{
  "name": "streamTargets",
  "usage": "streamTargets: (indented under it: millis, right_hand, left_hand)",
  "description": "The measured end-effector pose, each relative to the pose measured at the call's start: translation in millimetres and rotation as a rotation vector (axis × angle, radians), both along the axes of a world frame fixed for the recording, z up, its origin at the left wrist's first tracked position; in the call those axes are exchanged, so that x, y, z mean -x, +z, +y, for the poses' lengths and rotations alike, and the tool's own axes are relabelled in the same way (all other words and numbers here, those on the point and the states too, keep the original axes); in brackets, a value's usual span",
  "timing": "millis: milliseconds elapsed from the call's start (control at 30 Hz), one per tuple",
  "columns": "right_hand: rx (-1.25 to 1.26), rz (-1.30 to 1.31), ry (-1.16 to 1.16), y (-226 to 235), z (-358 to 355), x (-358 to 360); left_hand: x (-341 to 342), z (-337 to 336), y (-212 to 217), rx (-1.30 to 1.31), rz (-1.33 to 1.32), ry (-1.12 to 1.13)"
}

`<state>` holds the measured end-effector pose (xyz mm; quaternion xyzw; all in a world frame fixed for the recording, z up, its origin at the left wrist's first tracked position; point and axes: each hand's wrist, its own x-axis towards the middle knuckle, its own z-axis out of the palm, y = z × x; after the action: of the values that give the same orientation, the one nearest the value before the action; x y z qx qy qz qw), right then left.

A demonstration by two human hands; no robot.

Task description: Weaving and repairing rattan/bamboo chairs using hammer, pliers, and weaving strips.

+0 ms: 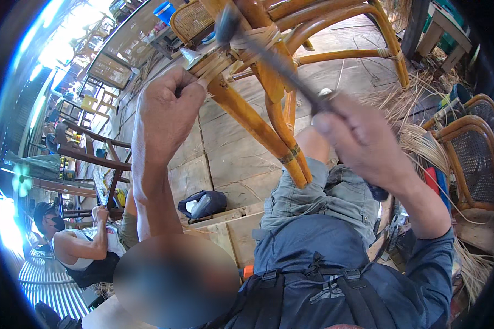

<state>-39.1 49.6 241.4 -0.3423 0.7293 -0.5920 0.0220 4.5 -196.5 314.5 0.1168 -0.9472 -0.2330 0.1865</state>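
right above the lap (299, 211), the rattan frame (252, 126) leans in, probably for easy reach, left hand (167, 107) pinching the pale strip (210, 66), seemingly to keep it snug, right hand (362, 140) wrapped around a blurry hammer (278, 64).

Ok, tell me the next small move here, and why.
Probably a light tap with the hammer-like tool, clear of the left hand: the right hand grips its handle, its blurred dark head shows close to the pale strip on the cane frame, and the left hand seems to pinch that strip's end.
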Motion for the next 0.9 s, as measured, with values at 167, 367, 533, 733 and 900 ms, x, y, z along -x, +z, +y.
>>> streamTargets:
  millis: [167,367,533,733,900]
  right_hand:
    - [0.044,-0.1,0.044,-10,3,-7]
    - [0.063,0.228,-0.116,-6,-6,-7]
    - [-0.107,0.192,-0.049,-25,-10,-2]
    - [0.107,0.242,-0.057,-21,-11,-4]
    - [0.251,0.497,-0.112,-69,-31,3]
  left_hand:
    - [-2,-3,-1,-0.06,0.002,-0.025]
    - [-5,7,2,-0.034,0.002,0.042]
    - [1,1,0,-0.041,-0.026,0.041]
    - [-5,4,3,-0.066,-0.007,0.048]
    - [-1,8,1,-0.022,0.013,0.019]
